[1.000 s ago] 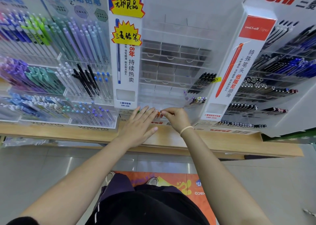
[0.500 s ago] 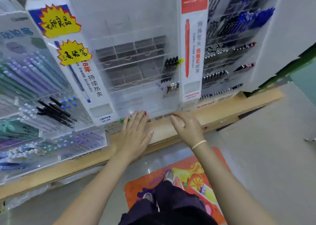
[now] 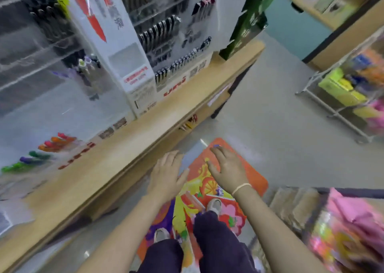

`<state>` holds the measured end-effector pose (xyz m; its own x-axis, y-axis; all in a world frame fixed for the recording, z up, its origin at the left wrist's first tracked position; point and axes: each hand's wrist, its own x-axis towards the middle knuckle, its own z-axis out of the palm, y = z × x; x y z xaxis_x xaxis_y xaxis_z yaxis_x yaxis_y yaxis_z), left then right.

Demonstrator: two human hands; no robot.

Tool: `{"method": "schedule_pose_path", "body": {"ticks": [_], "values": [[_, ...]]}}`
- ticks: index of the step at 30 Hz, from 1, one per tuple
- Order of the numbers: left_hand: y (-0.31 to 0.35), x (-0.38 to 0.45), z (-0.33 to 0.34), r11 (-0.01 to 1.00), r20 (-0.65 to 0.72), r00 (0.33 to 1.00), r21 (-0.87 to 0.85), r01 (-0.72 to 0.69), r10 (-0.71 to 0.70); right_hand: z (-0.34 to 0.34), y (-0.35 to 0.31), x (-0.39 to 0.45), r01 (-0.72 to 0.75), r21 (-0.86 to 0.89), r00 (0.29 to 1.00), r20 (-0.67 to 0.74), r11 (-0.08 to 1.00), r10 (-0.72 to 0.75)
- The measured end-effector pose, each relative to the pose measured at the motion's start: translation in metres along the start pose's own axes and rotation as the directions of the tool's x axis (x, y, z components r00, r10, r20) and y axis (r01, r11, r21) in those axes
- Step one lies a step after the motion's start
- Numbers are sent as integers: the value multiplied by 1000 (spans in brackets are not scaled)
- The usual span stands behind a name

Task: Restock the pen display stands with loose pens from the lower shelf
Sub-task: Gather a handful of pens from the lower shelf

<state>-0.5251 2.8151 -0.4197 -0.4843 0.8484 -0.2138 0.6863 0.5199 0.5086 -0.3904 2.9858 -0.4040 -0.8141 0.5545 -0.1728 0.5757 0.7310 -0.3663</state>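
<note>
A: Where are the loose pens (image 3: 188, 123)?

B: Tucked under the wooden shelf (image 3: 128, 148), on the lower level. Only a few red and yellow tips poke out past the shelf edge, ahead of both hands and well apart from them. The picture is smeared, so I can't count them or tell how they lie.

A: And the stands to be filled?

B: The clear pen display stand (image 3: 52, 98) sits on top of that shelf, mostly bare compartments, with a row of orange, red, green and purple pens (image 3: 39, 154) low at its front. Right of it, past a white sign panel, another stand holds dark pens (image 3: 158, 33).

A: The hands?

B: The left hand (image 3: 166, 175) and right hand (image 3: 227, 171) both hover palm-down over the colourful floor mat (image 3: 249, 179), below the shelf edge. Fingers of each are spread and fairly straight, holding nothing. A thin band sits on the right wrist.

A: So what step is this, by your reckoning?

B: Likely a reach down for the loose pens. Nothing is picked up yet.

A: What could go wrong?

B: The pens lie back under an overhang, half hidden, so a blind grab might push them deeper or knock some onto the floor. A knuckle could also catch the shelf edge. And taking too many in one fistful risks dropping some on the way up to the narrow compartments
</note>
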Motion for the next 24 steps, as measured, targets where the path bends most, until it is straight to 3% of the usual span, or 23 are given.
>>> {"method": "schedule_pose_path", "body": {"ticks": [5,9,13,16,24], "values": [[-59,93,71,989,19,988,12,151,-151,102,52,89,-50,79,997,68,996,45],[-112,164,143,967,-212,944,-22,254,-252,188,92,173,13,104,1000,-23,994,-11],[-145,220,196,861,-264,842,-346,373,-471,256,120,238,38,130,987,-158,991,-17],[-154,266,211,686,-167,766,-589,427,-620,278,137,277,57,137,977,-214,989,-27],[-156,330,219,600,-237,740,-753,270,-630,292,170,317,80,245,980,-199,966,-30]]}}
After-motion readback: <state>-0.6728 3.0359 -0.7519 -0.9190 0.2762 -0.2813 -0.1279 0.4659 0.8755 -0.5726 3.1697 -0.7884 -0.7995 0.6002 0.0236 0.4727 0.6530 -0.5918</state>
